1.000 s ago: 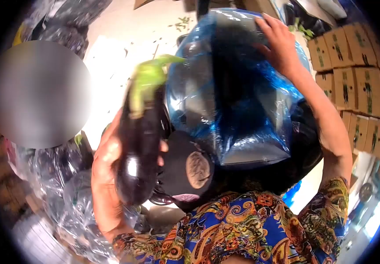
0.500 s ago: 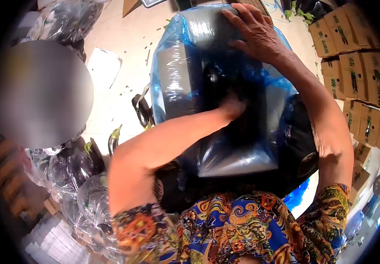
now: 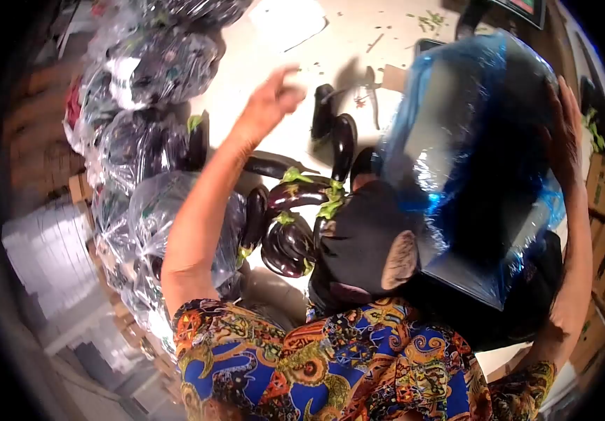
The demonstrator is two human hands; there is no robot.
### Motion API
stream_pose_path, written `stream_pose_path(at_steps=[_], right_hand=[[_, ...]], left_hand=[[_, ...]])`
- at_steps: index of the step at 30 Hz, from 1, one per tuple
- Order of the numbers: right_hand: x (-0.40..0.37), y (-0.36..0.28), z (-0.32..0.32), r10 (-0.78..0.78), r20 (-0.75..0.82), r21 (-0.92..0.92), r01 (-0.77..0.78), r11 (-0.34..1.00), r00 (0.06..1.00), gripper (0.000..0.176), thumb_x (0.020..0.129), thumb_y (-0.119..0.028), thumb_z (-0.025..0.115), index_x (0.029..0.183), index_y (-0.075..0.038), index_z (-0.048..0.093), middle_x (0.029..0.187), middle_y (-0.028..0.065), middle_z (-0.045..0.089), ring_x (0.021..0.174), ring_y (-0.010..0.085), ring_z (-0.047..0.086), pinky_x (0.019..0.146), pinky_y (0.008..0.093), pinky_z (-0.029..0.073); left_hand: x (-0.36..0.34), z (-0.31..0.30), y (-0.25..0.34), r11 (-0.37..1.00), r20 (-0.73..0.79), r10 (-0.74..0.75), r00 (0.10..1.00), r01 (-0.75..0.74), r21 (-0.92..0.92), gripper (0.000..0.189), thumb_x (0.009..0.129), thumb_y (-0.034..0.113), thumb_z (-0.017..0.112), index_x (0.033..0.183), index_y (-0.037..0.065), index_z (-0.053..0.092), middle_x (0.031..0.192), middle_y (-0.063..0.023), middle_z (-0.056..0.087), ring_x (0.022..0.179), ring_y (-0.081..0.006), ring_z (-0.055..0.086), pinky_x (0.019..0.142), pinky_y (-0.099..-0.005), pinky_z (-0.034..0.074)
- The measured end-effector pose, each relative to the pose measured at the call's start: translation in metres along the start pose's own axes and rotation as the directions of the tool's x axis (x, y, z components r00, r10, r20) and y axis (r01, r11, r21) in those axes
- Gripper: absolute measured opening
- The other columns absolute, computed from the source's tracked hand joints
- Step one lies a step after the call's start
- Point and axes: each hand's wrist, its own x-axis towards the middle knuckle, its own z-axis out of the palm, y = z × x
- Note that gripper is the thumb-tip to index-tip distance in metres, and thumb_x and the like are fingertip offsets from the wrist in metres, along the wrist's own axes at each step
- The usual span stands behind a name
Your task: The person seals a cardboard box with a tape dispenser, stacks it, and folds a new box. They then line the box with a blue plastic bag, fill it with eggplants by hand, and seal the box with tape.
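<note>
My left hand (image 3: 274, 102) hangs over the pale floor to the left, fingers apart and a little blurred, with nothing seen in it. Below and to its right lie several loose dark eggplants (image 3: 344, 144) with green caps, bunched beside my dark-trousered knee. In front of my lap, a pale box lined with blue plastic (image 3: 442, 91) stands tilted. Its inside is dark, so its contents cannot be made out. My right hand (image 3: 563, 133) grips the box's right rim, the fingers partly in shade.
Clear plastic bags of eggplants (image 3: 158, 67) are piled along the left. Brown cartons (image 3: 604, 186) are stacked at the right. A white sheet (image 3: 288, 21) lies on the floor ahead, among scattered green trimmings (image 3: 428, 21). A device with a lit screen (image 3: 523, 5) is at the top right.
My left hand has come out of the lined box and swung left over the floor. The view has turned left, bringing more loose eggplants into sight. My right hand remains at the box rim.
</note>
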Motion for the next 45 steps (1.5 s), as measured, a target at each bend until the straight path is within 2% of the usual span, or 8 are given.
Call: stream_pose_path(at_steps=[3,13,17,20,25,37,41,45], right_hand=[[0.004,0.004,-0.009,-0.012,0.013,-0.046,0.012,0.999,1.0,0.081,0.079,-0.008,0.071,0.148,-0.023,0.031,0.154,0.0096,0.028,0.141,0.0331,0.028,0.116,0.0451,0.028],[0.014,-0.017,-0.021,0.012,-0.017,-0.126,-0.014,0.992,1.0,0.065,0.092,-0.033,0.058,0.15,-0.024,0.03,0.155,0.0095,0.027,0.141,0.0324,0.026,0.117,0.0461,0.02],[0.011,-0.014,-0.018,0.022,0.001,-0.178,-0.021,0.984,1.0,0.066,0.092,-0.041,0.055,0.15,-0.024,0.029,0.155,0.0083,0.027,0.141,0.0331,0.026,0.117,0.0467,0.02],[0.013,-0.01,-0.017,0.0,-0.011,-0.184,-0.002,0.983,1.0,0.065,0.093,-0.042,0.053,0.15,-0.025,0.028,0.155,0.0088,0.028,0.141,0.0331,0.026,0.117,0.0475,0.023],[0.01,-0.009,-0.021,0.06,0.059,-0.198,-0.047,0.979,0.996,0.073,0.087,-0.018,0.062,0.151,-0.025,0.027,0.155,0.008,0.027,0.141,0.0317,0.028,0.116,0.0459,0.026],[0.006,-0.017,-0.025,0.201,0.111,-0.128,-0.186,0.974,0.973,0.09,0.073,0.007,0.068,0.148,-0.026,0.031,0.155,0.0084,0.025,0.14,0.0313,0.029,0.115,0.0449,0.03],[0.005,-0.013,-0.025,0.195,0.103,-0.095,-0.186,0.978,0.975,0.089,0.073,0.006,0.069,0.148,-0.025,0.032,0.155,0.0086,0.026,0.14,0.0312,0.029,0.116,0.0449,0.03],[0.003,-0.016,-0.025,0.199,0.113,-0.068,-0.193,0.979,0.973,0.086,0.073,0.003,0.071,0.146,-0.024,0.035,0.154,0.0092,0.027,0.14,0.0318,0.029,0.115,0.0446,0.03]], left_hand=[[-0.03,0.01,-0.166,0.734,0.023,-0.275,0.961,0.195,0.651,0.071,0.08,0.008,0.069,0.144,0.017,0.039,0.125,-0.0156,0.058,0.117,-0.03,0.054,0.097,-0.042,0.046],[-0.045,0.06,-0.327,0.258,-0.021,-0.018,1.0,0.025,0.966,0.067,0.071,0.008,0.073,0.131,0.011,0.042,0.13,-0.0097,0.047,0.13,-0.0276,0.039,0.102,-0.05,0.032],[-0.042,0.018,-0.269,0.561,-0.182,-0.1,0.978,0.206,0.801,0.055,0.065,0.022,0.079,0.113,0.008,0.055,0.097,-0.0146,0.066,0.095,-0.0318,0.064,0.082,-0.0423,0.049],[-0.053,-0.025,-0.2,0.925,-0.216,-0.377,0.901,0.354,-0.137,0.066,0.072,0.025,0.08,0.126,-0.005,0.053,0.113,-0.0122,0.066,0.105,-0.0252,0.063,0.096,-0.0385,0.047],[-0.06,-0.026,-0.139,0.402,-0.002,-0.15,0.989,0.059,-0.914,0.075,0.073,0.028,0.077,0.136,0.001,0.045,0.118,-0.0144,0.061,0.105,-0.0271,0.062,0.093,-0.0387,0.052],[-0.052,0.045,-0.022,-0.149,0.034,0.473,0.88,0.118,-0.982,0.1,0.076,0.047,0.078,0.147,0.004,0.023,0.124,-0.0236,0.053,0.103,-0.0333,0.062,0.087,-0.0427,0.056],[-0.067,0.08,-0.047,0.14,0.164,0.007,0.986,0.162,-0.977,0.074,0.085,0.049,0.067,0.134,-0.001,0.044,0.123,-0.0238,0.057,0.103,-0.0299,0.064,0.079,-0.0391,0.058],[-0.063,0.088,-0.046,-0.188,0.206,0.231,0.951,0.251,-0.949,0.062,0.095,0.044,0.052,0.133,-0.004,0.042,0.11,-0.0227,0.061,0.086,-0.0292,0.064,0.075,-0.0384,0.057]])
